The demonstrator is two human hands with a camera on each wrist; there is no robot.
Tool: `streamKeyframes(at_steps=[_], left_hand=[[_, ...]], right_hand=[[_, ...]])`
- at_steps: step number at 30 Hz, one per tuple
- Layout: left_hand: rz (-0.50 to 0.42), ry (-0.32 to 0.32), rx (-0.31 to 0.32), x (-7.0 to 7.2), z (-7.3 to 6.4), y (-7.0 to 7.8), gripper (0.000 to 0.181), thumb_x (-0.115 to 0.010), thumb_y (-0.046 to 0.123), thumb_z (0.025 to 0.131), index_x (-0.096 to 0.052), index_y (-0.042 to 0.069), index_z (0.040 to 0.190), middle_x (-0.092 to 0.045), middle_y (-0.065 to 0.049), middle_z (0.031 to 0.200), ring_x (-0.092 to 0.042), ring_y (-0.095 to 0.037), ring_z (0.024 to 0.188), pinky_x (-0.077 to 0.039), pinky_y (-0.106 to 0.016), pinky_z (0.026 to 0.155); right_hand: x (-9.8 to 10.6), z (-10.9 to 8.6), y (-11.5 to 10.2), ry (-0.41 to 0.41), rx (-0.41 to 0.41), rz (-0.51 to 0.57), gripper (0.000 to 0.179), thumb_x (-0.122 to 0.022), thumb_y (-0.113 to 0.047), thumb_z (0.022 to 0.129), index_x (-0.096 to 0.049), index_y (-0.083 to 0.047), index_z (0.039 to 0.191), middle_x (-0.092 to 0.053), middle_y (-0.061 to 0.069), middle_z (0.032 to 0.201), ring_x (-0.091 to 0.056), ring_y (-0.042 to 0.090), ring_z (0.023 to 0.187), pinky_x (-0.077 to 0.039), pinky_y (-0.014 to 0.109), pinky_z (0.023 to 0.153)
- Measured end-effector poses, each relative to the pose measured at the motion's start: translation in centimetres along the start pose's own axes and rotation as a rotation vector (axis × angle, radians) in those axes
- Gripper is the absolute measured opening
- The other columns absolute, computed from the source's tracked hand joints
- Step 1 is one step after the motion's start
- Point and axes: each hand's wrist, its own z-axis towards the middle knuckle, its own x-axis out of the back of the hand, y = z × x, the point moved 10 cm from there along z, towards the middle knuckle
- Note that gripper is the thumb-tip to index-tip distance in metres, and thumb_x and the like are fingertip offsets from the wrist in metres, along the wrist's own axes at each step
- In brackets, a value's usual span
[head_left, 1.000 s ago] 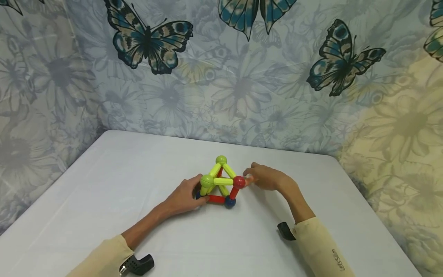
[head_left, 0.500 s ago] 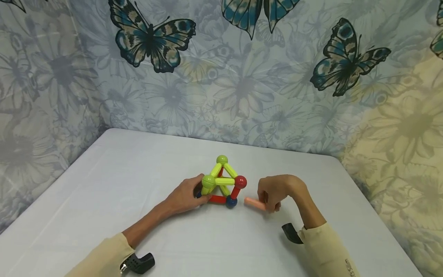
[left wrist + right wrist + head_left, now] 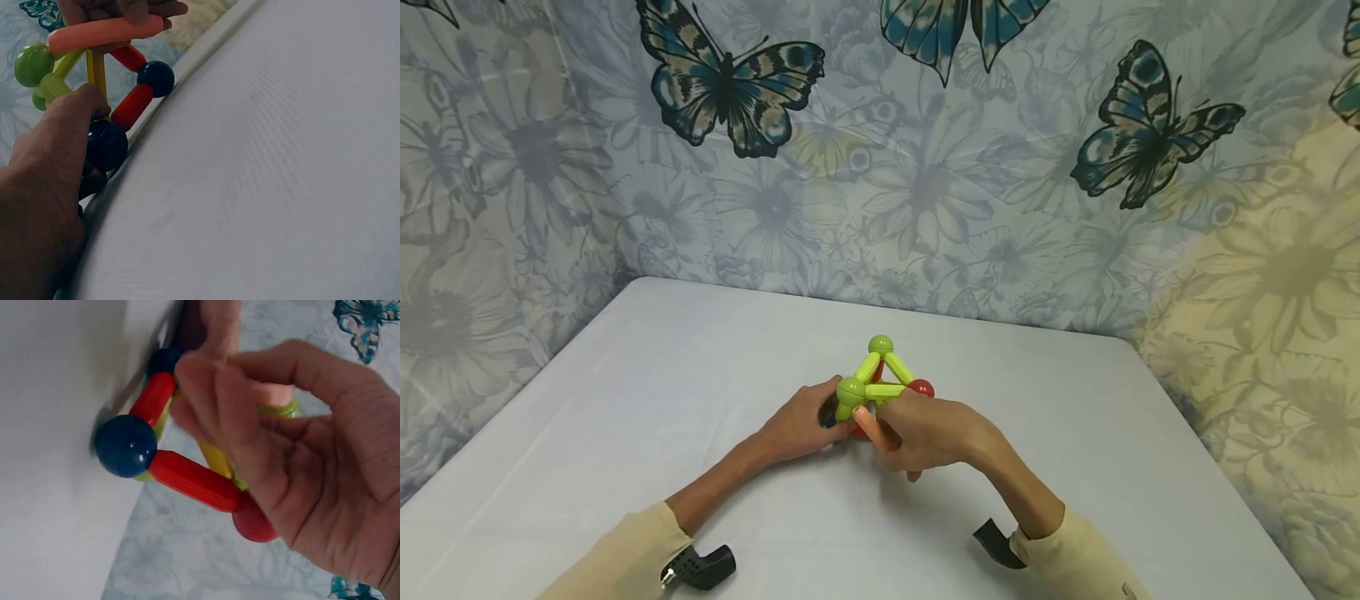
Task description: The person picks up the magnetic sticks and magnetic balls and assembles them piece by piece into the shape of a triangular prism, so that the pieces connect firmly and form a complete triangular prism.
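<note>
A frame of magnetic building rods and balls stands on the white table, with a green ball (image 3: 881, 344) on top, another green ball (image 3: 852, 392) at the left and a red ball (image 3: 922, 387) at the right. My left hand (image 3: 801, 425) grips the frame's lower left corner, around a dark blue ball (image 3: 107, 145). My right hand (image 3: 936, 429) pinches an orange rod (image 3: 103, 34) in front of the frame. One end of that rod is close to the left green ball; whether they touch I cannot tell. In the head view the right hand hides much of the lower frame.
The white table (image 3: 715, 342) reaches back to a cloth wall (image 3: 925, 183) printed with butterflies and flowers. A black wrist device sits at each sleeve: a left device (image 3: 702, 568) and a right device (image 3: 998, 543).
My right hand first drew right and toward me from the red ball with the orange rod, then swung left across the frame's front. My left hand stays on the corner.
</note>
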Motion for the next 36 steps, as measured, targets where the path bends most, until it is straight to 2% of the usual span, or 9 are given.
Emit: streamKeyframes(at_steps=[5, 8, 13, 18, 22, 25, 30, 33, 36], left_hand=[[-0.003, -0.007, 0.024, 0.0, 0.0, -0.2, 0.031, -0.072, 0.021, 0.091, -0.062, 0.021, 0.12, -0.068, 0.006, 0.099, -0.057, -0.01, 0.089, -0.049, -0.023, 0.082], [-0.01, -0.001, 0.036, 0.1, 0.0, -0.3, 0.033, -0.072, 0.022, 0.092, -0.063, 0.02, 0.123, -0.07, 0.006, 0.106, -0.058, -0.01, 0.095, -0.05, -0.024, 0.088], [-0.005, -0.009, 0.027, 0.1, 0.0, -0.3, 0.036, -0.072, 0.02, 0.089, -0.063, 0.021, 0.124, -0.064, 0.007, 0.093, -0.055, -0.01, 0.085, -0.045, -0.022, 0.076], [-0.014, -0.011, 0.029, 0.0, 0.0, -0.4, 0.038, -0.072, 0.017, 0.087, -0.063, 0.021, 0.124, -0.057, 0.008, 0.083, -0.051, -0.008, 0.077, -0.041, -0.021, 0.068], [-0.021, -0.008, 0.027, -0.1, -0.1, -0.4, 0.04, -0.073, 0.017, 0.087, -0.065, 0.019, 0.126, -0.059, 0.008, 0.081, -0.05, -0.005, 0.074, -0.04, -0.02, 0.065], [-0.026, -0.006, 0.02, -0.2, 0.0, -0.4, 0.041, -0.074, 0.018, 0.087, -0.065, 0.017, 0.127, -0.058, 0.006, 0.079, -0.049, -0.004, 0.072, -0.039, -0.019, 0.063], [-0.02, -0.015, 0.001, -0.4, 0.0, -0.2, 0.043, -0.075, 0.018, 0.088, -0.063, 0.017, 0.129, -0.058, 0.007, 0.08, -0.05, -0.004, 0.073, -0.041, -0.019, 0.065], [0.0, -0.013, -0.006, -0.3, 0.0, -0.1, 0.041, -0.075, 0.02, 0.088, -0.063, 0.02, 0.127, -0.057, 0.009, 0.076, -0.049, -0.003, 0.07, -0.041, -0.019, 0.064], [0.018, -0.008, -0.001, -0.3, -0.1, -0.2, 0.036, -0.075, 0.022, 0.089, -0.062, 0.021, 0.123, -0.055, 0.01, 0.073, -0.049, -0.002, 0.068, -0.04, -0.018, 0.063]], right_hand=[[0.7, 0.2, -0.1, 0.162, -0.025, -0.021, 0.05, -0.055, -0.022, 0.108, -0.051, -0.013, 0.059, -0.055, -0.003, 0.049, -0.069, 0.018, 0.049, -0.033, 0.021, 0.044], [0.8, 0.6, -0.1, 0.233, -0.049, -0.044, 0.055, -0.055, -0.023, 0.109, -0.043, -0.015, 0.055, -0.044, -0.006, 0.046, -0.058, 0.011, 0.044, -0.029, 0.019, 0.044], [0.5, 0.9, 0.2, 0.309, -0.161, -0.168, 0.049, -0.053, -0.029, 0.111, -0.049, -0.012, 0.065, -0.042, -0.001, 0.052, -0.046, 0.012, 0.041, -0.034, 0.02, 0.044], [0.1, 0.6, -0.3, 0.312, -0.202, -0.334, 0.028, -0.055, -0.026, 0.109, -0.063, -0.002, 0.098, -0.058, 0.009, 0.074, -0.052, 0.019, 0.056, -0.045, 0.026, 0.051], [0.0, 0.3, -1.2, 0.368, -0.171, -0.458, 0.024, -0.058, -0.022, 0.108, -0.062, 0.001, 0.099, -0.061, 0.012, 0.078, -0.054, 0.021, 0.06, -0.05, 0.029, 0.053], [-0.2, 0.2, -1.8, 0.411, -0.164, -0.621, 0.017, -0.072, -0.016, 0.099, -0.064, -0.001, 0.102, -0.064, 0.01, 0.079, -0.059, 0.02, 0.062, -0.056, 0.029, 0.055], [-0.3, -0.1, -2.5, 0.47, -0.178, -0.856, 0.026, -0.086, -0.013, 0.086, -0.069, -0.004, 0.103, -0.065, 0.006, 0.076, -0.062, 0.015, 0.059, -0.057, 0.025, 0.054], [-0.1, 0.0, -1.9, 0.413, -0.195, -0.746, 0.022, -0.083, -0.014, 0.089, -0.07, -0.004, 0.103, -0.064, 0.007, 0.075, -0.059, 0.016, 0.058, -0.055, 0.025, 0.053], [0.1, -0.2, -0.6, 0.264, -0.218, -0.455, 0.036, -0.078, -0.011, 0.094, -0.068, -0.007, 0.128, -0.062, 0.006, 0.077, -0.059, 0.017, 0.054, -0.053, 0.027, 0.052]])
